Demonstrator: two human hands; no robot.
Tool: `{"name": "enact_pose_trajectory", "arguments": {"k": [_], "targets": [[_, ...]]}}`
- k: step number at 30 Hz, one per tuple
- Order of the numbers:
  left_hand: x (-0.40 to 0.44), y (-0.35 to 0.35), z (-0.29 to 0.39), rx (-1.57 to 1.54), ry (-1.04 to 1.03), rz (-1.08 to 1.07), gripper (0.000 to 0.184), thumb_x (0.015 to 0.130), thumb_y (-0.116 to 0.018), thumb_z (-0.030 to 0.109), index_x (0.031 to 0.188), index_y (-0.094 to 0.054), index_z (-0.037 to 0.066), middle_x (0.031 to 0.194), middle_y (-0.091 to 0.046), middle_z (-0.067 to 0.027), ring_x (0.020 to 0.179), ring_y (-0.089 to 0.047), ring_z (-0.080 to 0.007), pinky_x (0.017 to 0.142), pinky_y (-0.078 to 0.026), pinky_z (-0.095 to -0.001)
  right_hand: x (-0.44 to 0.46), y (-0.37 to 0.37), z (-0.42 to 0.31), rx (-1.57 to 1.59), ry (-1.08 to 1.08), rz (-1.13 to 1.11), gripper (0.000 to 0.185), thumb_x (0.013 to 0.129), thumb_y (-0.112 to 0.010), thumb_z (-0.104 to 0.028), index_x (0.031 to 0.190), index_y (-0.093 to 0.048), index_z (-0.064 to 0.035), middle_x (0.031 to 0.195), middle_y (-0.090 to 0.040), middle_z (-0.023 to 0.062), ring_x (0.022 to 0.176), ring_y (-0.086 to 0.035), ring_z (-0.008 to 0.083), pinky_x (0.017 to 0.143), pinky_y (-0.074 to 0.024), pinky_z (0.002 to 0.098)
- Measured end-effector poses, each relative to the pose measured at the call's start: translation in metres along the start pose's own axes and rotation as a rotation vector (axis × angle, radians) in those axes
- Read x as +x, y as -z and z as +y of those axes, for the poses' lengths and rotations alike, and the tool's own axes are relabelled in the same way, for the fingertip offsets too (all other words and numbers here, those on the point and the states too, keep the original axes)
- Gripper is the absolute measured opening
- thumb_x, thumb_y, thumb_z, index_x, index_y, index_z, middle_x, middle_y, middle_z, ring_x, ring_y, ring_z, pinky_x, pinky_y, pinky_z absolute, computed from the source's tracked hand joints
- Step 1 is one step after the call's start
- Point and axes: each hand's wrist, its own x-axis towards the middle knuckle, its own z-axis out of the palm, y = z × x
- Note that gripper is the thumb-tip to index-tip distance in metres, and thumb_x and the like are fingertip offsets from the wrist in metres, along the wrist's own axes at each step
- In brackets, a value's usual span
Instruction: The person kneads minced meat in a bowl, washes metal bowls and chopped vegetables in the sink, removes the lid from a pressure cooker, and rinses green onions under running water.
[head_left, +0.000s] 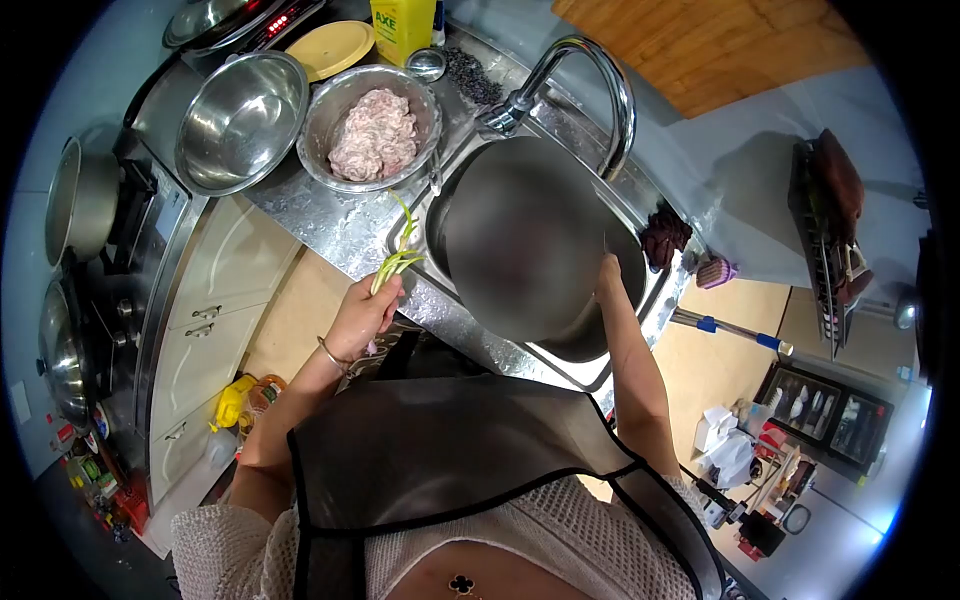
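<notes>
My left hand point(367, 310) is closed around a small bunch of green onions point(397, 262). Their green ends point up past the counter's front edge, and a pale pinkish end shows below the fist. My right hand point(608, 277) reaches over the right side of the metal sink point(655, 290). A large grey blurred round patch covers most of the basin and hides the fingers of that hand, so what they touch does not show. Left of the sink stands a steel bowl point(312, 150) with pale pink raw minced meat point(375, 137) in it.
An empty steel bowl point(240, 125) sits beside the meat bowl. The curved faucet point(622, 90) arches over the sink's back. Behind stand a yellow bottle point(402, 30), a ladle point(427, 65) and a yellow lid point(332, 50). Pots point(85, 200) rest on the stove at left.
</notes>
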Motion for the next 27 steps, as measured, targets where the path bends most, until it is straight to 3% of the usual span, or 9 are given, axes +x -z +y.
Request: {"name": "enact_pose_trajectory", "arguments": {"k": [4, 6, 16, 18, 22, 25, 27], "targets": [[-0.002, 0.002, 0.000, -0.001, 0.013, -0.003, 0.027, 0.088, -0.048, 0.030, 0.079, -0.049, 0.005, 0.055, -0.043, 0.0026, 0.042, -0.035, -0.0047, 0.038, -0.029, -0.0184, 0.029, -0.005, 0.019, -0.312, 0.251, -0.037, 0.033, 0.067, -0.053, -0.007, 0.098, -0.055, 0.0066, 0.091, -0.059, 0.0220, 0.076, -0.061, 0.0317, 0.049, -0.0502, 0.0375], [-0.002, 0.004, -0.002, 0.001, 0.007, -0.006, 0.027, 0.088, -0.048, 0.030, 0.079, -0.050, 0.005, 0.055, -0.043, 0.0027, 0.042, -0.035, -0.0046, 0.038, -0.029, -0.0182, 0.030, -0.005, 0.017, -0.079, 0.044, 0.001, 0.031, 0.067, -0.054, -0.007, 0.094, -0.056, 0.0079, 0.090, -0.059, 0.0222, 0.074, -0.061, 0.0302, 0.047, -0.0500, 0.0363], [-0.002, 0.008, -0.005, -0.002, 0.026, 0.009, 0.027, 0.088, -0.047, 0.029, 0.078, -0.049, 0.005, 0.055, -0.042, 0.0029, 0.042, -0.036, -0.0048, 0.038, -0.030, -0.0181, 0.009, -0.002, -0.003, 0.019, 0.042, 0.015, 0.027, 0.065, -0.056, -0.007, 0.088, -0.058, 0.0083, 0.084, -0.060, 0.0189, 0.068, -0.062, 0.0253, 0.043, -0.0482, 0.0326], [-0.003, 0.008, -0.004, 0.004, 0.025, 0.021, 0.029, 0.088, -0.047, 0.030, 0.078, -0.050, 0.003, 0.056, -0.042, 0.0031, 0.042, -0.034, -0.0037, 0.038, -0.027, -0.0179, 0.010, -0.003, 0.003, 0.154, 0.160, -0.061, 0.027, 0.064, -0.057, -0.005, 0.087, -0.056, 0.0093, 0.078, -0.059, 0.0158, 0.062, -0.059, 0.0230, 0.042, -0.0454, 0.0320], [-0.003, 0.012, -0.005, -0.018, 0.014, 0.031, 0.028, 0.088, -0.047, 0.029, 0.078, -0.050, 0.003, 0.056, -0.042, 0.0032, 0.042, -0.034, -0.0036, 0.038, -0.027, -0.0177, 0.036, -0.008, 0.043, 0.122, 0.033, -0.114, 0.030, 0.064, -0.057, -0.004, 0.091, -0.055, 0.0070, 0.072, -0.057, 0.0124, 0.058, -0.056, 0.0210, 0.042, -0.0422, 0.0320], [-0.007, 0.017, -0.005, -0.016, 0.023, 0.051, 0.028, 0.088, -0.048, 0.029, 0.078, -0.050, 0.003, 0.055, -0.041, 0.0032, 0.042, -0.034, -0.0036, 0.037, -0.027, -0.0175, 0.086, -0.031, 0.109, 0.497, -0.017, -0.181, 0.035, 0.064, -0.057, -0.004, 0.098, -0.052, 0.0049, 0.068, -0.055, 0.0107, 0.054, -0.053, 0.0216, 0.043, -0.0409, 0.0346], [-0.010, 0.019, -0.003, -0.007, 0.018, 0.088, 0.029, 0.088, -0.048, 0.029, 0.078, -0.050, 0.003, 0.055, -0.041, 0.0030, 0.041, -0.034, -0.0037, 0.036, -0.027, -0.0176, 0.091, -0.041, 0.127, 0.412, 0.207, -0.154, 0.039, 0.064, -0.058, -0.005, 0.102, -0.050, 0.0041, 0.075, -0.055, 0.0138, 0.062, -0.054, 0.0250, 0.051, -0.0432, 0.0372]]}}
